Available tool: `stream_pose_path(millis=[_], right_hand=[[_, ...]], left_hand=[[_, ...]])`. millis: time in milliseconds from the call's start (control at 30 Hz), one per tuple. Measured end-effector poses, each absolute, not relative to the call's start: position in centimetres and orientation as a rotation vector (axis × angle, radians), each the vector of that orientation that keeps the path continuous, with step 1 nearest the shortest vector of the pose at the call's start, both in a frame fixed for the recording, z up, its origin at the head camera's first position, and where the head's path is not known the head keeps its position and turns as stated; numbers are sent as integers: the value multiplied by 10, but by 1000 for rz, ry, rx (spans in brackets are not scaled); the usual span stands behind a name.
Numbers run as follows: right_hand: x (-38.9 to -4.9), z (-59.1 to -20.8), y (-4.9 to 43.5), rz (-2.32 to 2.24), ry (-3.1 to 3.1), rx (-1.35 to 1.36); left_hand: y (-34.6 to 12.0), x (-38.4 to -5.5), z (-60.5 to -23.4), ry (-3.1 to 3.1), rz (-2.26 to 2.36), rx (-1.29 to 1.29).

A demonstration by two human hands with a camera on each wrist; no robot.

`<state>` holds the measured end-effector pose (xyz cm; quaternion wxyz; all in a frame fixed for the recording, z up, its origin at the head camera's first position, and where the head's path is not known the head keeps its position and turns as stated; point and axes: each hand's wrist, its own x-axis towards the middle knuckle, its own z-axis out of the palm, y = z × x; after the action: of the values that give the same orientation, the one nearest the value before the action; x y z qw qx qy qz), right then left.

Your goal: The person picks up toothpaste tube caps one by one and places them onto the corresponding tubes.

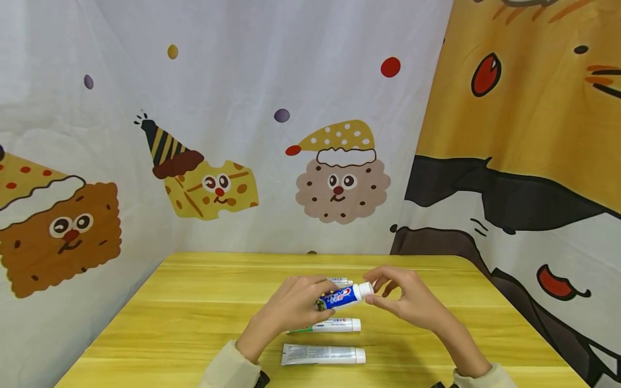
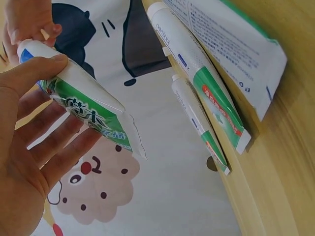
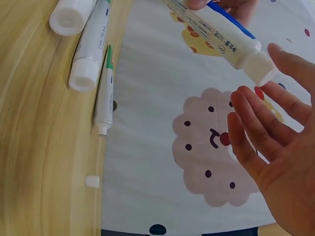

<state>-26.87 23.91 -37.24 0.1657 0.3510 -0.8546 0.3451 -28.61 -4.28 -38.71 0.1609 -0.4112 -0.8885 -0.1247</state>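
My left hand (image 1: 297, 299) grips a blue, green and white toothpaste tube (image 1: 339, 297) above the table, its white cap pointing right. Thumb and fingers lie on opposite sides of the tube, as the left wrist view shows. At the cap (image 3: 260, 69) is my right hand (image 1: 412, 299), with thumb and index fingertip at opposite sides of it; the other fingers are spread apart. The cap sits on the tube's end. Beneath the hands lie a white-and-green toothpaste tube (image 1: 342, 325) and a greyish-white one (image 1: 322, 355), both capped.
A thinner tube (image 3: 104, 101) lies farther back, its narrow nozzle bare. Near it a small white cap (image 3: 92, 181) rests on the wooden table (image 1: 194, 323). Behind the table hangs a curtain (image 1: 233, 64) printed with cartoon food.
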Motion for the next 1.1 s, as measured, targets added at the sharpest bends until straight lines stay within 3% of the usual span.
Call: stream_pose_path(millis=[300,733,1100], right_hand=[[-269,-370,242,983,-2397,1102],[-266,-370,238,994,-2462,996],[-265,-364,238,996,-2326,1140]], left_hand=[[-43,-287,-388,-2535,-344,-1168],[-44,-285,-385,-2532,-333,-1168],[-44,-286,-384,-2508,-318,-1164]])
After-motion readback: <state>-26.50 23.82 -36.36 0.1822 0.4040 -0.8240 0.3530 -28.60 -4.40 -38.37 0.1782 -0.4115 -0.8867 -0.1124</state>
